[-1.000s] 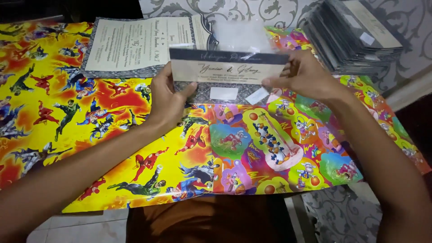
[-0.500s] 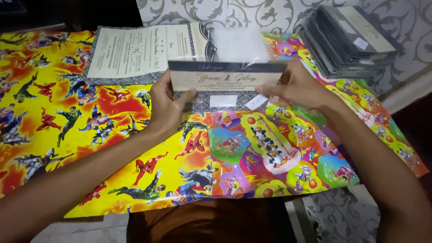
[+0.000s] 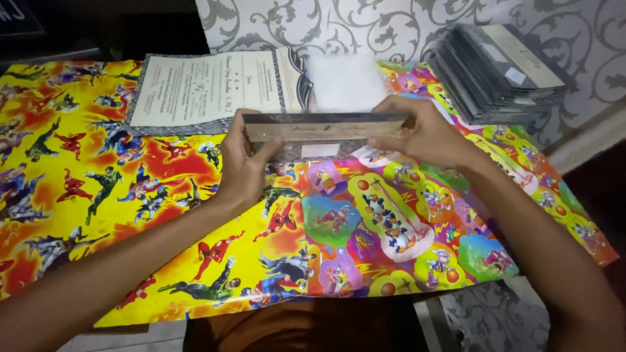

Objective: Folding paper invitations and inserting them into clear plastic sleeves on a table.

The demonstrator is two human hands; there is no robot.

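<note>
At the far left, yellow superhero wrapping paper [image 3: 78,182] covers the surface and runs off the left edge of the picture, so we cannot see where it ends. Toward its back edge lies an open printed card [image 3: 208,88] with a dark patterned border; its writing is too small to make out. Our left hand [image 3: 244,166] grips the left end of a long, dark folded card [image 3: 326,125] — thumb in front, fingers hidden behind it. The card is held edge-up above the middle of the papers, tilted so that we see little of its face. Behind it sits a clear plastic sleeve [image 3: 345,81], washed out by glare. Our right hand [image 3: 424,133] pinches the card's right end, fingertips closed on it. Below lies bright cartoon wrapping paper [image 3: 417,234]. At the back right corner stands a stack of dark cards [image 3: 495,72] — how many, we cannot tell.
</note>
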